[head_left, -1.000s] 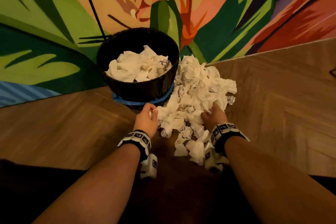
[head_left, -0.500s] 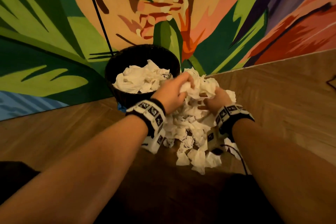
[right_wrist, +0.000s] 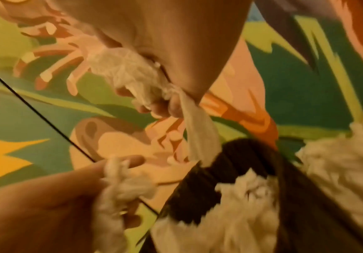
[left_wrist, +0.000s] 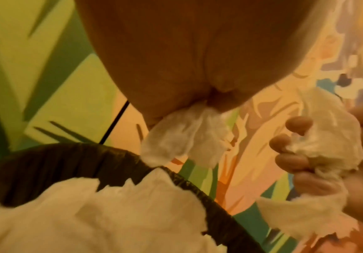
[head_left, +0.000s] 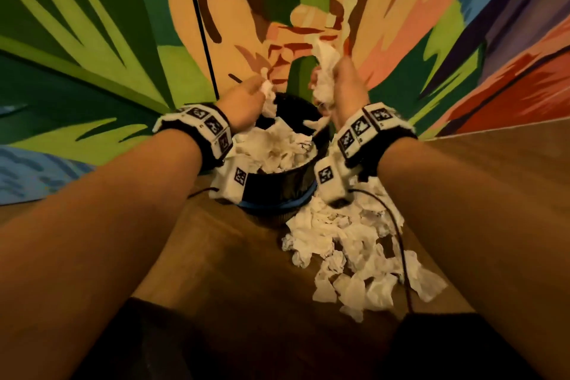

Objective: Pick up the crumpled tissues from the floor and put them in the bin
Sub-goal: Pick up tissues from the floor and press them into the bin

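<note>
Where bin stands, tissues crowd

Both hands hold tissues over bin.

Indoor room — mural wall, wood floor

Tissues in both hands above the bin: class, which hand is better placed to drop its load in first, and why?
Probably the left hand: its tissues hang over the bin opening. The right hand holds its wad higher, nearer the rim.
</note>
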A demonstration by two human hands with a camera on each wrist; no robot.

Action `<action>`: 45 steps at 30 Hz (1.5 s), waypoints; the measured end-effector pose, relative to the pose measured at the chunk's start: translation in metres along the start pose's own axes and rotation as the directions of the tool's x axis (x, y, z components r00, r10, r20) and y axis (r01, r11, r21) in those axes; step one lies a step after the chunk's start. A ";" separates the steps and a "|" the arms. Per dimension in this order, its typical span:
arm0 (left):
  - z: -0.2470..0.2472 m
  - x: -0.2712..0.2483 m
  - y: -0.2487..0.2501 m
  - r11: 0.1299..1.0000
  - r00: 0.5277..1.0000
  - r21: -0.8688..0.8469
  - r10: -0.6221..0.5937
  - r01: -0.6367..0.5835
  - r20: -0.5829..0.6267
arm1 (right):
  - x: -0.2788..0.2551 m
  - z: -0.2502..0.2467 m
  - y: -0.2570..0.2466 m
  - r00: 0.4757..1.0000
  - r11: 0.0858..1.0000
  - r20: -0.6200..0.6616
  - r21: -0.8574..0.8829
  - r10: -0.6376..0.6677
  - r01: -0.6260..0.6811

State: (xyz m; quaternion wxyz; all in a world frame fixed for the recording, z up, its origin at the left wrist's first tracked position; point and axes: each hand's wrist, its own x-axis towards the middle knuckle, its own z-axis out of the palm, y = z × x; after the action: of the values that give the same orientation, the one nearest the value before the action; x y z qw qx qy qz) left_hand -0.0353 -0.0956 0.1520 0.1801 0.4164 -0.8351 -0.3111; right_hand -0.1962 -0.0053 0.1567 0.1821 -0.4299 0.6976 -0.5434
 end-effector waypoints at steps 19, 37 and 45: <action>0.041 -0.020 -0.047 0.862 0.948 0.507 -0.166 0.006 0.271 | -0.047 0.039 0.072 0.799 0.595 0.601 -0.648 0.015 0.476; 0.062 -0.021 -0.043 0.697 0.886 0.716 -0.314 -0.029 0.341 | -0.048 0.044 0.074 0.768 0.407 0.632 -0.732 0.103 0.547; 0.021 -0.023 -0.033 0.818 0.980 0.571 -0.160 0.064 0.119 | -0.045 0.021 0.075 0.872 0.667 0.488 -0.637 -0.039 0.386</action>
State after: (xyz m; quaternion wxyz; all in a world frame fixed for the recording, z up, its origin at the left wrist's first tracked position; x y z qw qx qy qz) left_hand -0.0140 -0.0844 0.1131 -0.0378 0.4728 -0.8754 -0.0929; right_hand -0.1861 0.0208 0.0710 0.0834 -0.6564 0.7375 -0.1352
